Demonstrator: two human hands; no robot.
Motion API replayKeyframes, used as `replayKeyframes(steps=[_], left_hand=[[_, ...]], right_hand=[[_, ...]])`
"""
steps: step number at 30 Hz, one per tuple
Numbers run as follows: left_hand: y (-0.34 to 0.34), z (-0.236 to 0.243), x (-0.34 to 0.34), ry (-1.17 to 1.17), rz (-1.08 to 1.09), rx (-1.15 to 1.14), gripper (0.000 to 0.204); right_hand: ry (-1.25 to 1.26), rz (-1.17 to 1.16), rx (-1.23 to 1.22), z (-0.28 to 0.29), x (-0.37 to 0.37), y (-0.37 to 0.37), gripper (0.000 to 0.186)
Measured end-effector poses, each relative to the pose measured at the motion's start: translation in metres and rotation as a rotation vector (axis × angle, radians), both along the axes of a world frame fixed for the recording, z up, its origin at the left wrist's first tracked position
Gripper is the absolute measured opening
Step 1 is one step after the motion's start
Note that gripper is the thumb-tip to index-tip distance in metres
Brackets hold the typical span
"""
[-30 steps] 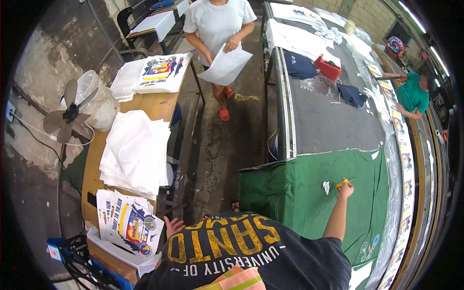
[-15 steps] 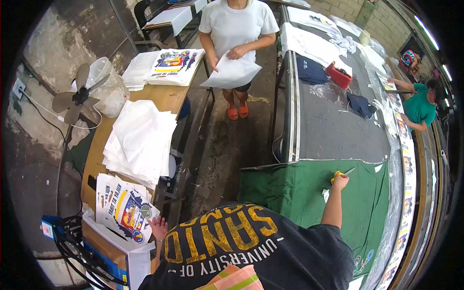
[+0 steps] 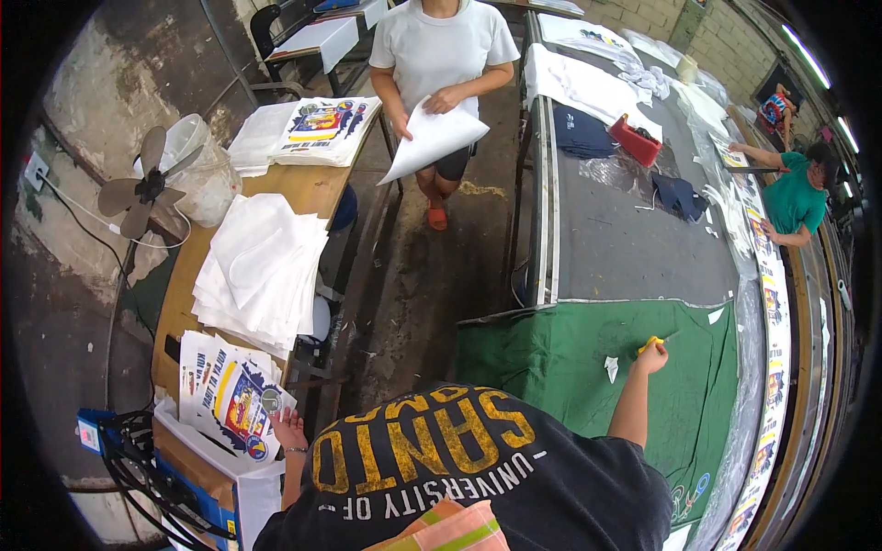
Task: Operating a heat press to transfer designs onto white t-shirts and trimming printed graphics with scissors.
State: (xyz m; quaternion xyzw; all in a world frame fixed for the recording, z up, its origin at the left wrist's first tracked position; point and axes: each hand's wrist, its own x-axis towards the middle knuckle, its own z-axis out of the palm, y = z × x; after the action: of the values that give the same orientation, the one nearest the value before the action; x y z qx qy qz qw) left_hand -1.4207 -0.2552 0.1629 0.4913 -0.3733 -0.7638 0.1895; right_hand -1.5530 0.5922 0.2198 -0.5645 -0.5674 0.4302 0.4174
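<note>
My right hand (image 3: 653, 357) is closed around the yellow handles of a pair of scissors (image 3: 650, 344), whose blades point away to the right above a green cloth (image 3: 551, 354). A small white scrap (image 3: 612, 369) lies on that cloth, left of my right hand. At the left table, my left hand (image 3: 289, 430) has its fingers stretched out beside the right edge of several printed white sheets (image 3: 241, 404). It seems to touch that edge; I cannot tell whether it grips one.
Stacked blank white sheets (image 3: 253, 262) and a fan (image 3: 147, 191) are at left. Across the aisle, a person (image 3: 446, 55) holds a white sheet (image 3: 436, 138). The grey right-hand table (image 3: 634, 248) bears a red object (image 3: 636, 140) and dark cloths. Another person (image 3: 795, 197) works far right.
My right hand and the scissors have moved slightly right and nearer, away from the white scrap. The left hand has shifted a little left. The facing person's legs and sheet have changed position.
</note>
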Motion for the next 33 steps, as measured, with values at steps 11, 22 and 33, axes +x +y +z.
replayKeyframes(steps=[11, 22, 33], left_hand=[[-0.006, -0.04, 0.013, -0.103, -0.057, -0.054, 0.067], [-0.003, -0.029, 0.005, -0.295, -0.167, -0.068, 0.045], [0.018, 0.009, -0.003, -0.315, -0.248, -0.166, 0.038]], right_hand=[[-0.048, -0.401, 0.182, -0.013, 0.091, 0.08, 0.024], [-0.144, -0.657, 0.073, 0.006, 0.184, 0.226, 0.016], [-0.729, -0.096, -0.097, -0.017, 0.207, 0.327, 0.043]])
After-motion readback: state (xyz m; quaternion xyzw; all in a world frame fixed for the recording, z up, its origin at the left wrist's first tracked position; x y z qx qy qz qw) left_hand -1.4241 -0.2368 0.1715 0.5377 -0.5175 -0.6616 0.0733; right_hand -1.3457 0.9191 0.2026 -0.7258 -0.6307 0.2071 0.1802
